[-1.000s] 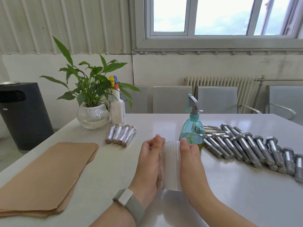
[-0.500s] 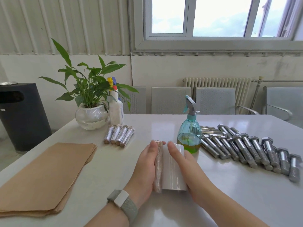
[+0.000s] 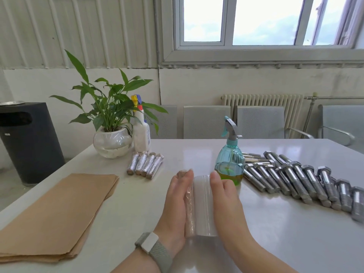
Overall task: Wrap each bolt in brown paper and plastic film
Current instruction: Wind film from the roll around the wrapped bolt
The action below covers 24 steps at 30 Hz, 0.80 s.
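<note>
Left hand (image 3: 175,205) lay flat with straight fingers against a paper-wrapped bolt (image 3: 189,209), right hand (image 3: 224,201) pressed flat against the film roll (image 3: 203,205), both on the white worktop (image 3: 275,233), bare bolts (image 3: 299,178) at right.

A white table (image 3: 275,243) fills the lower half of the view. At twelve o'clock a white-framed window (image 3: 256,22) lets in daylight from a cloudy sky. Ribbed wall panelling (image 3: 78,30) covers the upper wall at ten o'clock, with plain pale wall beneath it. A white radiator (image 3: 262,102) stands at one o'clock behind grey chairs (image 3: 206,121). A black bin (image 3: 27,142) stands at nine o'clock.
</note>
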Each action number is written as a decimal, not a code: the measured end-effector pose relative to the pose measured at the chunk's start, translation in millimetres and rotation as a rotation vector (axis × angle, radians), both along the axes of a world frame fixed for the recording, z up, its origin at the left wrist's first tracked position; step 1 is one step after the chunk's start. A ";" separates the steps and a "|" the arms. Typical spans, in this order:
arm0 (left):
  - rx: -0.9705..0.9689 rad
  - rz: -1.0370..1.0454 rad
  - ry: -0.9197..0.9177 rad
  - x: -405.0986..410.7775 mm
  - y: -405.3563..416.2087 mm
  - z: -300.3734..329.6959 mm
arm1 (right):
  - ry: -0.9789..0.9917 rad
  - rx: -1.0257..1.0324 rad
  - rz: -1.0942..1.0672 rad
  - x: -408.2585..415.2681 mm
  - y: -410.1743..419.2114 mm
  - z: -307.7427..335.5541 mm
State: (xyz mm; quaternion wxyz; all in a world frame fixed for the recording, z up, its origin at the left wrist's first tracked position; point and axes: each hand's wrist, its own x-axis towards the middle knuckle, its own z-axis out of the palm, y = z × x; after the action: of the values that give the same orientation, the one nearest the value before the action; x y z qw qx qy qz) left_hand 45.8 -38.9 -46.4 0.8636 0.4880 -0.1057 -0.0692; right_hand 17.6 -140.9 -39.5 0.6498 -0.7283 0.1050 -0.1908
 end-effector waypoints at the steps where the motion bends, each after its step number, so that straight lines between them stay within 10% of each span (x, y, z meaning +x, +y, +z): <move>1: -0.023 -0.017 0.017 -0.3 -1.0 0.7 | 0.012 -0.025 -0.008 0.7 -0.5 1.0; 10: 0.055 0.062 0.052 9.9 -1.4 5.2 | 0.128 0.216 0.398 6.6 -16.2 8.6; 24: 0.148 0.204 -0.160 6.1 -3.3 9.6 | 0.005 0.129 0.185 -2.1 -9.5 11.7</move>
State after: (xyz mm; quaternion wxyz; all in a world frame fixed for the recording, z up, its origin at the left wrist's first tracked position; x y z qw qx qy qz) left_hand 51.9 -42.2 -36.8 0.8166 0.5627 -0.1186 0.0506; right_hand 15.5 -150.4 -27.8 0.7100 -0.6918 0.0510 -0.1211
